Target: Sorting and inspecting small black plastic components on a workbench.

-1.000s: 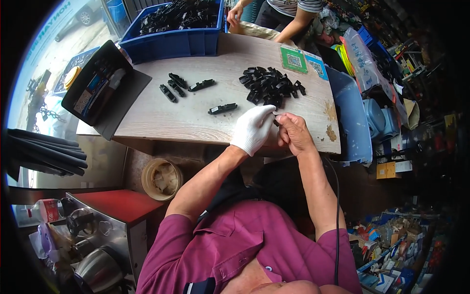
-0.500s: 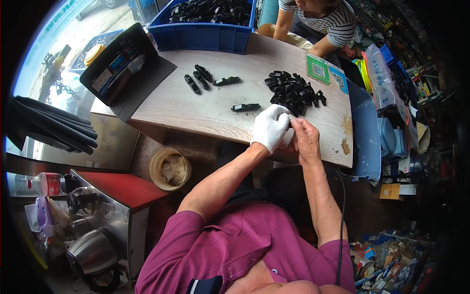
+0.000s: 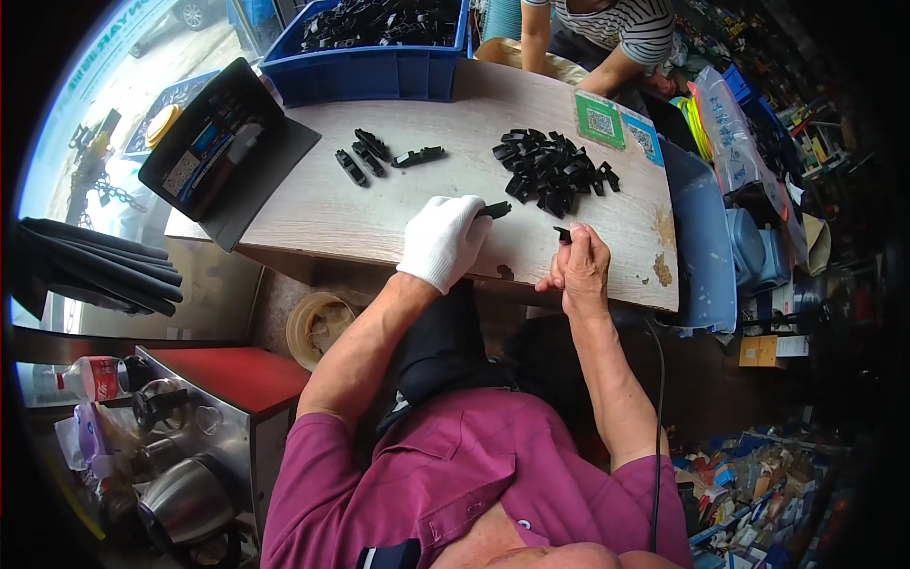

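Observation:
My left hand (image 3: 439,243), in a white glove, is closed over a long black plastic part (image 3: 495,210) whose end sticks out beyond the fingers, just above the table's front area. Bare, my right hand (image 3: 584,268) pinches a small black plastic piece (image 3: 563,233) between thumb and fingertips. The two hands are apart. Beyond them lies a heap of small black plastic pieces (image 3: 550,169). Farther left on the table are several long black parts, one of them a separate part (image 3: 418,156) lying crosswise beside the others (image 3: 352,168).
A blue crate (image 3: 365,74) full of black parts stands at the table's (image 3: 455,109) far left. A tablet in a dark case (image 3: 213,147) leans near it. Across the table a person in a striped shirt (image 3: 616,28) sits. A cable (image 3: 661,408) hangs by my right arm.
My hands have drawn apart, the left moving leftward. The long black part that lay on the table nearby is now in my left hand. The small piece now shows in my right fingers.

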`<state>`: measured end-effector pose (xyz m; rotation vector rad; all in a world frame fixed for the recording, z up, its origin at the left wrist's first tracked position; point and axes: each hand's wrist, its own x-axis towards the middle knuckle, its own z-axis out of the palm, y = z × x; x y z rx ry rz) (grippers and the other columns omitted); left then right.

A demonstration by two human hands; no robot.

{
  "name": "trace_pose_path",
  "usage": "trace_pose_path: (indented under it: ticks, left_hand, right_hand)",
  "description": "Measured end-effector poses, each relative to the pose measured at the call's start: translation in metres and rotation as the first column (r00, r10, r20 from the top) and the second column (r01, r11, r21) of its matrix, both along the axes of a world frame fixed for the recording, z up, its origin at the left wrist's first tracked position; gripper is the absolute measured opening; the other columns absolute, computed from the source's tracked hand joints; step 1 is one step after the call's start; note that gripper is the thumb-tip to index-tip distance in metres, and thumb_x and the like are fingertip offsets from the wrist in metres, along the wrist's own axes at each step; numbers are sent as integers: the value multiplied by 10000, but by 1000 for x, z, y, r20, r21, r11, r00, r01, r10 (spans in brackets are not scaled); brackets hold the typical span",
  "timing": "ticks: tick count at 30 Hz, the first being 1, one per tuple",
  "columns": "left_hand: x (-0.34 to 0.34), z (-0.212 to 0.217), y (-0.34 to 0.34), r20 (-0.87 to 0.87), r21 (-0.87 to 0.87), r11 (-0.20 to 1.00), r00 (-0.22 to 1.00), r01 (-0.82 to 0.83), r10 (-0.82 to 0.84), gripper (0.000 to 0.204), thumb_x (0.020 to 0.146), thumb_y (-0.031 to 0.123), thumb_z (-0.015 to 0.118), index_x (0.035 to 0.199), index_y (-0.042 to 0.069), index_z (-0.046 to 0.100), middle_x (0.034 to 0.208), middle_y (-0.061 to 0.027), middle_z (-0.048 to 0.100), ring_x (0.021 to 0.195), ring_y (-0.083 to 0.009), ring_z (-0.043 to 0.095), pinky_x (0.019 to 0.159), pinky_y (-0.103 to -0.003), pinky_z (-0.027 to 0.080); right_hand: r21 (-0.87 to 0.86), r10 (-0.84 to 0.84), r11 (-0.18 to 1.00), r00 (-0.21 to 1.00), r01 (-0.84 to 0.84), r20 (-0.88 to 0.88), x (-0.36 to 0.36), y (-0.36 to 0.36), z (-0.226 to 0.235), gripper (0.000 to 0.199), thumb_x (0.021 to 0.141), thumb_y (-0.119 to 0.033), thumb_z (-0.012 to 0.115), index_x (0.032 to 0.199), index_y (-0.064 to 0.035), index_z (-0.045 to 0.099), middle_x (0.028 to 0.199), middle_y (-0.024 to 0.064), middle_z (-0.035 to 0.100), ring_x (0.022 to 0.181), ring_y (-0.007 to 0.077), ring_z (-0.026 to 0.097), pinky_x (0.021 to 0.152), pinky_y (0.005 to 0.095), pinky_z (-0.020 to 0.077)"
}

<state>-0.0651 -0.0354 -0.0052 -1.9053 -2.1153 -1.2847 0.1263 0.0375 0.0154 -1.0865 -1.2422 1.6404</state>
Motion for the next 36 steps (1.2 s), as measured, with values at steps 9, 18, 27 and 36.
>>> trace_pose_path:
  ticks: [9,18,27,36]
  left_hand:
    - [54,3,9,489,62,952,823,298,-289,133,940,185,610,968,56,625,793,-193,641,749,-398,641,654,-429,509]
    - [85,9,23,684,111,992,719,67,-125,177,981,194,557,1072,57,621,865,-221,666,804,-426,658,675,-444,516]
    - [111,5,25,734,84,996,675,19,-75,219,992,214,533,1146,63,567,821,-237,664,761,-456,650,661,-492,515]
    - [29,8,22,87,194,961,979,-198,184,274,875,220,682,1110,91,629,946,-125,640,913,-340,598,756,-427,507]
  right_hand:
    - [70,-60,996,997,63,-49,4,-1,-7,299,987,-309,521,775,-99,498,572,-16,394,377,106,363,351,267,288]
    - [291,-207,939,977,186,44,6,3,-26,291,969,-292,551,741,-130,469,617,-43,365,546,63,364,467,258,304]
    - [325,-168,937,980,126,104,14,5,-25,315,954,-220,550,707,-41,472,615,-32,379,575,72,341,507,277,329]
    - [-92,-125,989,984,114,-127,15,5,-6,290,955,-311,577,741,-126,514,522,-23,325,429,136,406,464,418,534]
